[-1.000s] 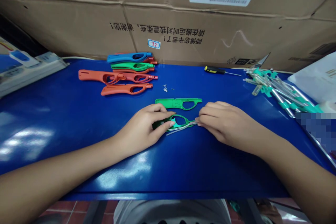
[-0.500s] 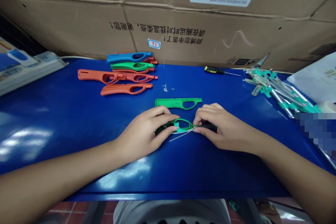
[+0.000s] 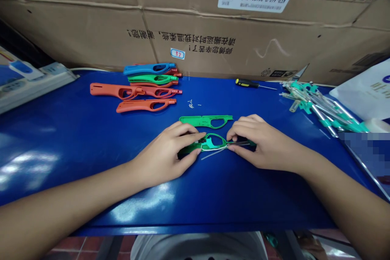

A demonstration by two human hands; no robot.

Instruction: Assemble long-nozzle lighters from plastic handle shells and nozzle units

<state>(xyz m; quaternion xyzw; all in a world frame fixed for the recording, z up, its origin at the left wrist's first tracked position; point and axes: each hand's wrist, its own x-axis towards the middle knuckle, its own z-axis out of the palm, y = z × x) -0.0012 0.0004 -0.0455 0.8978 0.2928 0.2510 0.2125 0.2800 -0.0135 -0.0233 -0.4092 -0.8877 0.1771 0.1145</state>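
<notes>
Over the middle of the table, a green lighter shell half (image 3: 217, 135) lies between my hands, its open side showing. My left hand (image 3: 170, 150) is closed on its handle end, thumb at the near edge. Inside the shell sit a teal trigger (image 3: 210, 143) and a white wire. My right hand (image 3: 262, 142) pinches the narrow front end, where a thin dark metal rod (image 3: 242, 143) runs under the fingers. A thin clear tube (image 3: 212, 154) sticks out toward the left from the right fingertips. Just beyond lies another green shell half (image 3: 199, 122), untouched.
Orange, blue and green lighter shells (image 3: 149, 69) lie at the back left. A yellow-black screwdriver (image 3: 248, 83) and a pile of metal rods with teal parts (image 3: 317, 101) are at the back right. A cardboard box (image 3: 91, 32) walls the back; a power strip (image 3: 36, 85) stands left.
My left thumb and fingers have drawn back slightly to the left, so more of the teal trigger shows. My right hand keeps its pinch, and more of the metal rod is visible.
</notes>
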